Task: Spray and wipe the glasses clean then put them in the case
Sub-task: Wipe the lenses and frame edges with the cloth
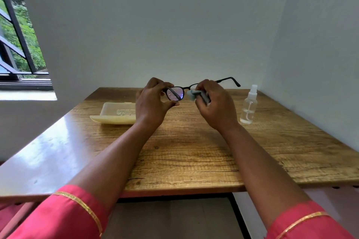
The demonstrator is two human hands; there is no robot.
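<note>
Above the table: both hands hold the glasses (191, 88) up in the air, over the far middle of the table (194, 151).
Glasses: black frame, lenses facing the person; one lens shows between the hands, with small bright spots on it; the other lens is hidden behind the cloth and the right hand; one temple arm sticks out to the right, past the right hand, toward the bottle.
Left hand (152, 103): pinches the frame at its left end, fingers curled over the top rim and thumb below the lens.
Right hand (214, 104): fingers curled around the cloth, pressing it on the right lens.
Cloth (198, 95): grey-blue, bunched up, touching the glasses just right of the bridge; most of it is covered by the fingers.
Bottle (249, 105): clear spray bottle with a white nozzle, upright on the table, to the right of the glasses, apart from the right hand.
Case (114, 112): cream colour, lying on the table to the left of and below the glasses, partly behind the left hand; I cannot tell if it is open.
Sleeves (64, 217): pink with gold trim, at the near edge.
Window (17, 31): far left of the glasses, dark bars, green leaves outside.
</note>
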